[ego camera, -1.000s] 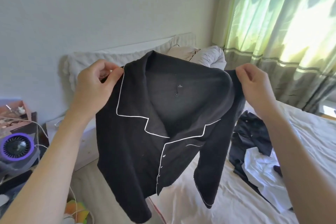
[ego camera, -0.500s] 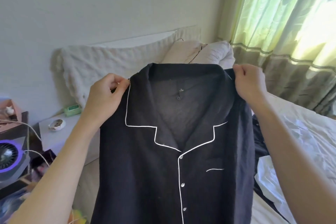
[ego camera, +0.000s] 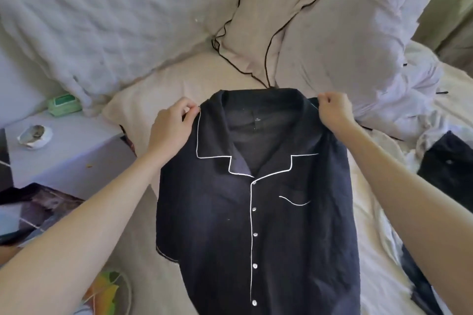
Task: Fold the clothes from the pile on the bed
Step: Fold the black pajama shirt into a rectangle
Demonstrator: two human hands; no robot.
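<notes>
Two hands, one shirt, and both grips are narrow pinches. Left hand point(ego camera: 172, 127) nips the left shoulder seam between thumb and curled fingers; right hand point(ego camera: 332, 112) does the same on the other shoulder, just outside the collar. Between them hangs the dark pyjama shirt point(ego camera: 256, 212), front facing up, buttoned, white piping tracing the lapels and the chest pocket. Holding it by both shoulders stretches the yoke straight, which looks like the set-up for laying it flat and square.

Its collar sits near the head end of the bed point(ego camera: 158, 100), right below the pillows point(ego camera: 320, 41); the hem runs off the bottom of the view, so whether it fully rests on the sheet I cannot tell. Over at the bed's right edge lies the rest of the pile point(ego camera: 445, 169), dark and white pieces heaped together, still unfolded. Beside the bed's left edge stands a nightstand point(ego camera: 76, 153) carrying a green packet point(ego camera: 64, 103) and a small dish point(ego camera: 34, 135).
</notes>
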